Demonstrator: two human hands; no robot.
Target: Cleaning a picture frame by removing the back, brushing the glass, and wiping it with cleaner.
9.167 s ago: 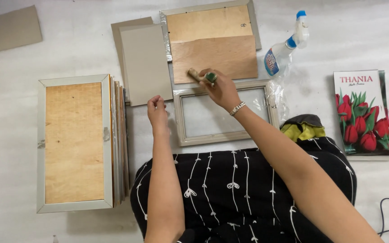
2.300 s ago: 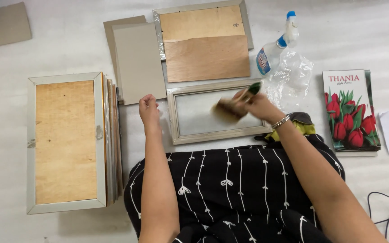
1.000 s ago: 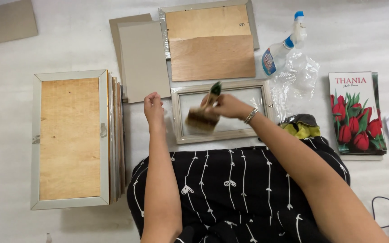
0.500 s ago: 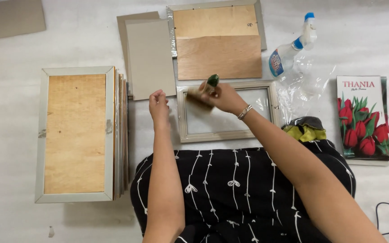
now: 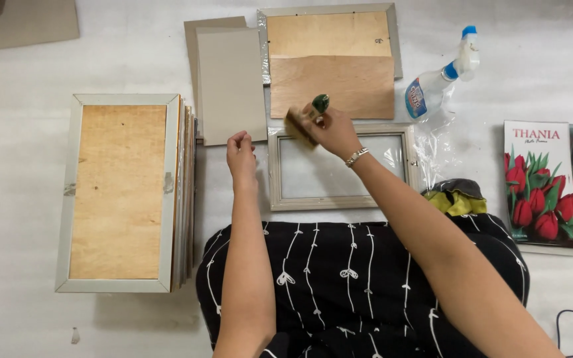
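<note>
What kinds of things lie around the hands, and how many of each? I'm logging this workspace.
Brush, in right hand: 1
Open frame, left hand beside it: 1
Loose plywood backing: 1
Spray bottle: 1
Yellow-and-dark cloth: 1
Total: 5

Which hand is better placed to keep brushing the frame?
Right. The right hand already grips the brush at the frame's top edge. The left hand is a loose fist, left of the frame, holding nothing.
</note>
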